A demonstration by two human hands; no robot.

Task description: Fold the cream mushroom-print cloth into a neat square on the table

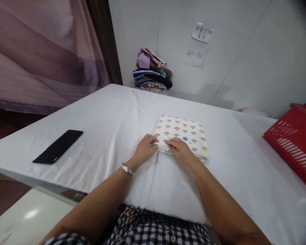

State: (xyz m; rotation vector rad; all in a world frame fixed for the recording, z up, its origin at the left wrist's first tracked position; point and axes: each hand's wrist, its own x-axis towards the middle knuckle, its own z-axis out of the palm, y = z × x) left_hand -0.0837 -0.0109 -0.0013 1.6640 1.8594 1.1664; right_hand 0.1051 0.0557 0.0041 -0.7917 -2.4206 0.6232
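A folded white cloth [185,131] printed with grey and coloured mushrooms lies flat near the middle of the table, its stacked layers showing along the near edge. My left hand [146,147] pinches the cloth at its near left corner, thumb on top. Along the same near edge, a little further right, my right hand [180,149] grips the layers between thumb and fingers. The undersides of the fingers are hidden. A silver bracelet [128,169] circles my left wrist.
A white sheet covers the table [112,119]. On the left lies a black phone-like slab [59,146]. At the right edge stands a red plastic basket [293,139]. Beyond the far edge is a pile of folded fabrics [153,73], against a wall with paper notes [195,55].
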